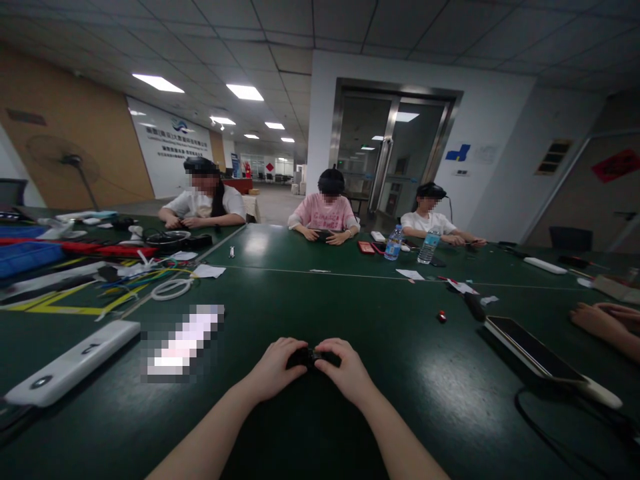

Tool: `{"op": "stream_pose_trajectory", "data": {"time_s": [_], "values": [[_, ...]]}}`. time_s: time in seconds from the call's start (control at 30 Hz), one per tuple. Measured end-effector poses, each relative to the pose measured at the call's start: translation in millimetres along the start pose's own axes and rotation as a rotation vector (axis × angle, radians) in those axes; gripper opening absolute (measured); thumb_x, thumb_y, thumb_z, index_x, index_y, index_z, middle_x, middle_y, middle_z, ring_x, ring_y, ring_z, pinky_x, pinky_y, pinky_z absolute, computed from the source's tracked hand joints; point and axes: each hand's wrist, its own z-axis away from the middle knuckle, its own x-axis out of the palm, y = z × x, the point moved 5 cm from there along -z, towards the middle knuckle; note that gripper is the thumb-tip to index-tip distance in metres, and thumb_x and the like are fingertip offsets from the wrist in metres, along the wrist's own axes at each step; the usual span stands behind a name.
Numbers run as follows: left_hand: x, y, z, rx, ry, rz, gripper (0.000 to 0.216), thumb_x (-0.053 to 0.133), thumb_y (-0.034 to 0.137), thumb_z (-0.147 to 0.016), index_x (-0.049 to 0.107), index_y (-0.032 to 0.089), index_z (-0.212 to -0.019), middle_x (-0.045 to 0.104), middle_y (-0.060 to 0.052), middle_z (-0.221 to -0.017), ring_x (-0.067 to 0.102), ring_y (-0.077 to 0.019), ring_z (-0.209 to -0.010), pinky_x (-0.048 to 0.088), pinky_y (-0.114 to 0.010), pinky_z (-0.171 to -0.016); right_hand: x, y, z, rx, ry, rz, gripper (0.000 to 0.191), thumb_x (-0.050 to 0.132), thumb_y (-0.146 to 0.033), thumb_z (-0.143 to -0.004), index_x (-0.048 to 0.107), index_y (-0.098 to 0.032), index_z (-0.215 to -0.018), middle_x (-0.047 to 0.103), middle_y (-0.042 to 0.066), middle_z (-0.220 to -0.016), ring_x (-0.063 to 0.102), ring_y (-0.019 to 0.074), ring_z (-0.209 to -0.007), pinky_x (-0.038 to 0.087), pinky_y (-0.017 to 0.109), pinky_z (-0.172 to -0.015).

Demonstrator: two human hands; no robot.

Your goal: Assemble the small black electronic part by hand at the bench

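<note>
Close in front of me, over the green table point(320, 303), my left hand point(277, 365) and my right hand point(346, 368) meet at a small black object point(311, 358). A shiny, metal-looking bit shows near its middle, between my fingertips. My left thumb and fingers close round its left part, and my right thumb and fingers pinch its right part. Fingers cover much of it, so whether it is one piece or two I cannot tell. To the left of my left hand lies a flat, lit, blurred-out rectangle point(187, 340).
A white power strip-like bar point(75, 360) lies at the left, near a coiled white cable point(171, 289). Phone-like device point(530, 350) and black cable are right. Two bottles point(393, 243) stand farther back. Three people sit opposite; another person's hands point(603, 327) rest at the right edge.
</note>
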Motion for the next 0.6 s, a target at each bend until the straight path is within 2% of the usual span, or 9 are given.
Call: {"op": "stream_pose_trajectory", "data": {"time_s": [0.2,0.6], "values": [[1.2,0.2,-1.4,0.012,0.012,-0.007,0.042,0.061,0.028,-0.075,0.054,0.025,-0.116,0.059,-0.005,-0.116,0.05,-0.0234,-0.109,0.037,-0.037,-0.096,8.6,-3.7,-3.9,-0.06,-0.034,0.17,0.023,0.066,-0.027,-0.069,0.068,-0.032,-0.091,0.064,-0.001,-0.104,0.052,0.0222,-0.106,0.03,0.043,-0.097],[3.9,-4.6,-1.3,0.02,0.021,-0.018,0.042,0.06,0.03,-0.076,0.053,0.025,-0.117,0.059,-0.005,-0.117,0.05,-0.0242,-0.109,0.037,-0.038,-0.095,7.9,1.6,-3.7,0.017,-0.043,0.122,0.024,0.068,-0.03,-0.067,0.068,-0.033,-0.091,0.064,-0.002,-0.107,0.046,0.0255,-0.115,0.028,0.047,-0.099]]}}
